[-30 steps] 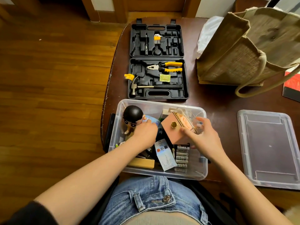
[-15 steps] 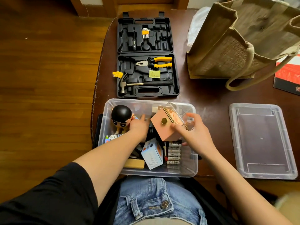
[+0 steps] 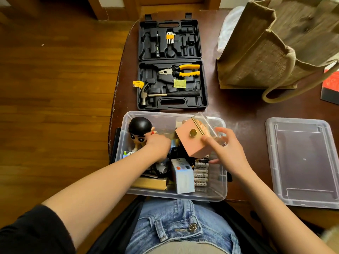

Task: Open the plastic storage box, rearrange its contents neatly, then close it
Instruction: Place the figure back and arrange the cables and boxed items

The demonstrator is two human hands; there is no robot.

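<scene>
The clear plastic storage box (image 3: 222,180) stands open at the table's near edge, and its lid (image 3: 302,162) lies flat to the right. My right hand (image 3: 227,149) grips a pink box with a clear case and a gold hexagon knob (image 3: 192,142), tilted above the box's right half. My left hand (image 3: 158,146) reaches down into the box beside a black-haired figurine (image 3: 140,130); its fingers are hidden among the contents. A pale blue carton (image 3: 183,177), a row of batteries (image 3: 200,174) and a tan flat box (image 3: 150,183) lie inside.
An open black tool case (image 3: 172,64) with pliers, a hammer and hex keys lies just behind the storage box. A woven tote bag (image 3: 271,48) stands at the back right, a red booklet (image 3: 330,85) beside it. The table edge drops to wood floor on the left.
My right hand has lifted and tilted the pink box slightly toward the box's right side. The pale blue carton now stands near the batteries. My left hand stays low beside the figurine.
</scene>
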